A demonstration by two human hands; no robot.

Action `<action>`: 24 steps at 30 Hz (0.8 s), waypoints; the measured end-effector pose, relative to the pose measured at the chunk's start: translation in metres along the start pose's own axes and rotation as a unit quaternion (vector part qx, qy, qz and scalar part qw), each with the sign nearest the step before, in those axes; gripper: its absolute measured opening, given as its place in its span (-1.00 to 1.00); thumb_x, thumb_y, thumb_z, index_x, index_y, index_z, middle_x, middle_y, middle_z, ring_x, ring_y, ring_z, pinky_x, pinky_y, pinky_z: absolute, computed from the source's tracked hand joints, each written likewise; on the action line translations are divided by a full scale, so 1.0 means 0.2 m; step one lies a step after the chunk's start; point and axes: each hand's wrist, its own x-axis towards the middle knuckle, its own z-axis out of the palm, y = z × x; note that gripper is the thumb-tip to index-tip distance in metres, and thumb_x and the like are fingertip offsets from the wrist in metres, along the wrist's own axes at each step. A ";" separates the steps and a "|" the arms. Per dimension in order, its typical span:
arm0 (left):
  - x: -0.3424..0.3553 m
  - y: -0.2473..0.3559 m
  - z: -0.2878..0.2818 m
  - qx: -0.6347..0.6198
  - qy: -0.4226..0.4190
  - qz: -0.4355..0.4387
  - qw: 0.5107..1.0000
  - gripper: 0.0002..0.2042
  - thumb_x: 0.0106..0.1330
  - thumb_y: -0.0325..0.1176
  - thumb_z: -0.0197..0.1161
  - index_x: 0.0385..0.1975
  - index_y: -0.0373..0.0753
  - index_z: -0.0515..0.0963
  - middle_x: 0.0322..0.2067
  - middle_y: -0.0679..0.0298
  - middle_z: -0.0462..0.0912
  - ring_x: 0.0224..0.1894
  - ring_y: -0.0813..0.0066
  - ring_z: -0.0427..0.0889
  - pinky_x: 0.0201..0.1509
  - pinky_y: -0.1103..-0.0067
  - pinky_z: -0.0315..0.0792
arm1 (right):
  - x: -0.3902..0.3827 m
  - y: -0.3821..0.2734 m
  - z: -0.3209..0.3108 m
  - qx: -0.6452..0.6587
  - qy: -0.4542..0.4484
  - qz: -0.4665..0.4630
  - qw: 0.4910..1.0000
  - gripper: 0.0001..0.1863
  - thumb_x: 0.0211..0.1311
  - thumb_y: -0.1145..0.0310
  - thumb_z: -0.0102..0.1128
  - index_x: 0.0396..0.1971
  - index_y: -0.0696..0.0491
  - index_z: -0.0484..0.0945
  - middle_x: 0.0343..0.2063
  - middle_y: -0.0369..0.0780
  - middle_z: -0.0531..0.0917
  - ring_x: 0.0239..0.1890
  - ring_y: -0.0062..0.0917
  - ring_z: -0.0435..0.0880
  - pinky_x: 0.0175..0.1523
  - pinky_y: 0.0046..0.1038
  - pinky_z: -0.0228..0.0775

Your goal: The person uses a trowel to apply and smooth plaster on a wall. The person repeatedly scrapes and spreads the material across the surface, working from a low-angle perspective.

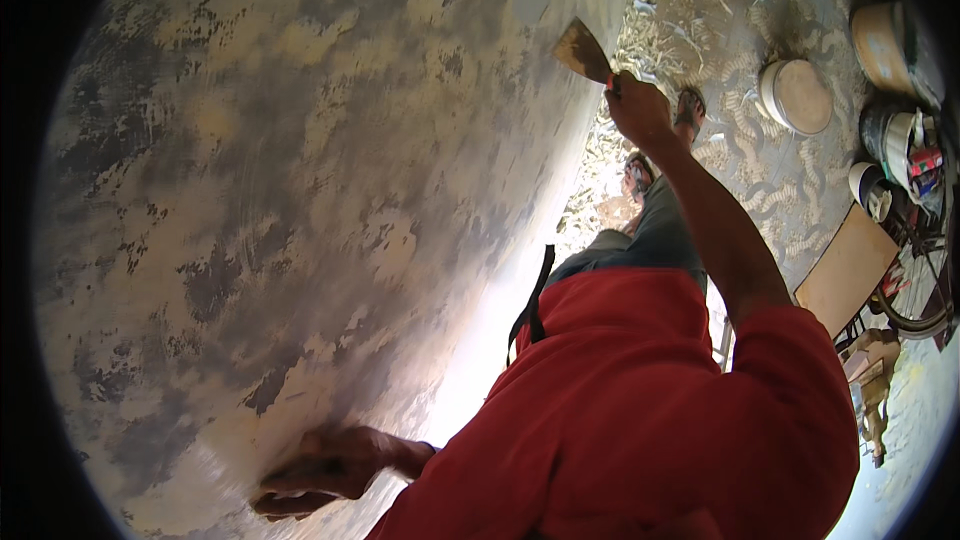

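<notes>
My right hand (640, 112) grips the handle of a putty knife (584, 50), its broad, stained blade pointing up and left close to the wall's edge. A large wall surface (330, 180) fills the left side, blotched grey and cream with rough, patchy coating. Low on that wall, my left hand (335, 465) lies against the surface with its fingers bent together. Motion blurs it, and whatever is under or inside the fingers cannot be made out.
Pale shavings and flakes (655, 10) litter the patterned floor along the wall's foot. A round lidded bucket (797, 97) stands to the right. Farther right are another bucket (882, 45), a container of assorted items (912, 150), a tan board (848, 270) and a wheel (935, 315).
</notes>
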 end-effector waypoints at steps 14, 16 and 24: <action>0.04 0.04 -0.01 -0.015 -0.017 -0.032 0.999 -0.28 0.40 0.21 0.25 0.43 -0.12 0.45 0.49 0.01 0.32 0.55 -0.05 0.23 0.50 -0.16 -0.06 | -0.09 0.08 0.10 0.019 -0.038 0.065 0.997 -0.66 0.48 0.07 0.11 -0.27 0.08 0.55 -0.52 0.04 0.71 -0.38 0.03 0.77 -0.20 0.06 0.59; 0.04 0.04 -0.01 -0.022 -0.012 -0.026 0.999 -0.28 0.40 0.21 0.25 0.44 -0.13 0.44 0.49 0.01 0.32 0.55 -0.04 0.22 0.51 -0.15 -0.07 | -0.23 0.07 0.15 0.028 -0.047 0.067 0.996 -0.66 0.47 0.08 0.13 -0.28 0.08 0.54 -0.53 0.03 0.71 -0.38 0.03 0.76 -0.21 0.06 0.59; 0.02 0.04 -0.02 -0.004 -0.025 -0.040 0.999 -0.27 0.42 0.22 0.22 0.44 -0.15 0.43 0.49 0.00 0.31 0.55 -0.04 0.22 0.51 -0.14 -0.05 | 0.11 -0.24 -0.04 0.095 0.032 0.030 0.995 -0.73 0.42 0.15 0.15 -0.25 0.07 0.60 -0.47 0.04 0.73 -0.31 0.06 0.76 -0.12 0.03 0.60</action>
